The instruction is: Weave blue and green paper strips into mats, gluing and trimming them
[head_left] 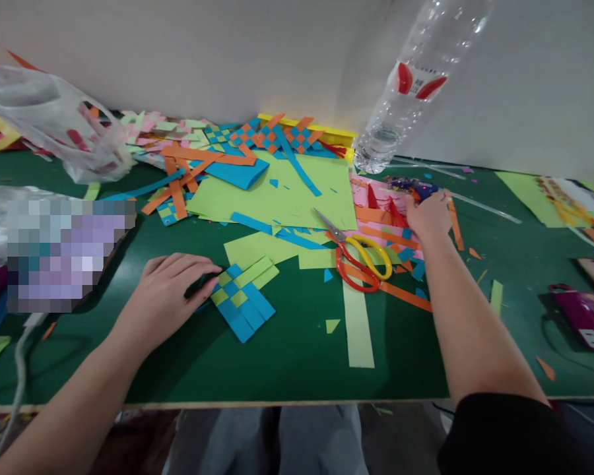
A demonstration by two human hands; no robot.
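My left hand (pixel 165 300) rests on the table at the left, its fingers closed round a small black object (pixel 200 284) whose kind I cannot make out. Touching those fingertips lies a woven piece of blue and light-green paper strips (pixel 245 300), with loose strip ends on two sides. Out at the right, my right hand (pixel 431 214) reaches down to a dark blue sparkly item (pixel 424 189) on pink paper. Its fingers are bent together, and what they pinch is hidden. Red tassels (pixel 389 206) lie beside this hand. Scissors with red and yellow handles (pixel 359 264) lie between my hands, blades partly apart.
Green paper sheets (pixel 297 181) and woven orange-blue pieces (pixel 277 135) lie toward the wall. A clear plastic bottle (pixel 400 99) stands behind. On the left are a plastic bag (pixel 79 138) and a blurred-out device with a cable (pixel 20 363). A purple device (pixel 581 316) lies right.
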